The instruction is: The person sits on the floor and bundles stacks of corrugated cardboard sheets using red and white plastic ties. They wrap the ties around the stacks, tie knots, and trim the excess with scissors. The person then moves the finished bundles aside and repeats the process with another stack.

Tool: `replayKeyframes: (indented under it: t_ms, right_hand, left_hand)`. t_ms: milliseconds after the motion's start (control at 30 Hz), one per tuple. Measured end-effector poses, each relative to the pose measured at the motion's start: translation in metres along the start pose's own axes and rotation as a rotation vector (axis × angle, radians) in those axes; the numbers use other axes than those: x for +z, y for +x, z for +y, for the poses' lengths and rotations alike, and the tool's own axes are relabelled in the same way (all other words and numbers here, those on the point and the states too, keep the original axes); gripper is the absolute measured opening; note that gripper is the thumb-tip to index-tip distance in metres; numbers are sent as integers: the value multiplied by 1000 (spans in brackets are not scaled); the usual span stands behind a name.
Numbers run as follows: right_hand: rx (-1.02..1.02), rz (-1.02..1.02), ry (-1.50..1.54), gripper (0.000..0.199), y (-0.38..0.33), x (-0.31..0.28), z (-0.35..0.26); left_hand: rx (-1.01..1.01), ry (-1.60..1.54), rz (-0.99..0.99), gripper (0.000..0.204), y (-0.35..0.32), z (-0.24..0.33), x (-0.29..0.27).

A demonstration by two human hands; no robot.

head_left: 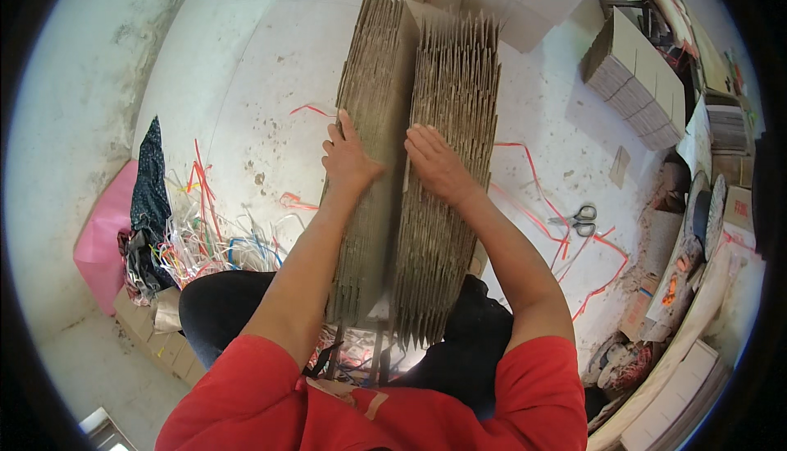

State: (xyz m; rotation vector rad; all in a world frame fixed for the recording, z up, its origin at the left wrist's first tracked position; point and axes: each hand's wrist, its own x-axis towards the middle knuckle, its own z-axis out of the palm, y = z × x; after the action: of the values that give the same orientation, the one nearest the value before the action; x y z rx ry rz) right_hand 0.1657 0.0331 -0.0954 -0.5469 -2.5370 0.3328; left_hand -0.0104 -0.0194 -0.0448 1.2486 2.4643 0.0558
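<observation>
Resting left hand point(351, 161), spread and unclenched, on left cardboard stack point(370, 61) beneath. Laying right hand point(439, 167), loose and ungripping, over inner edge of right cardboard stack point(459, 78).

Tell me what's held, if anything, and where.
Left hand lies across the left cardboard stack, mid-length; right hand lies on the right stack, near its inner edge. Grip cannot be told.
</observation>
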Motion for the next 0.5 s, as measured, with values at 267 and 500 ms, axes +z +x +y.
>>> replayKeyframes:
  t_ms: [267, 500]
  right_hand:
    - [34, -2, 21, 33, 0, 0, -2]
    - [37, 7, 29, 35, 3, 3, -5]
  left_hand:
    - [20, -32, 103, 116, -30, -13, -7]
    - [79, -35, 18, 119, -51, 11, 1]
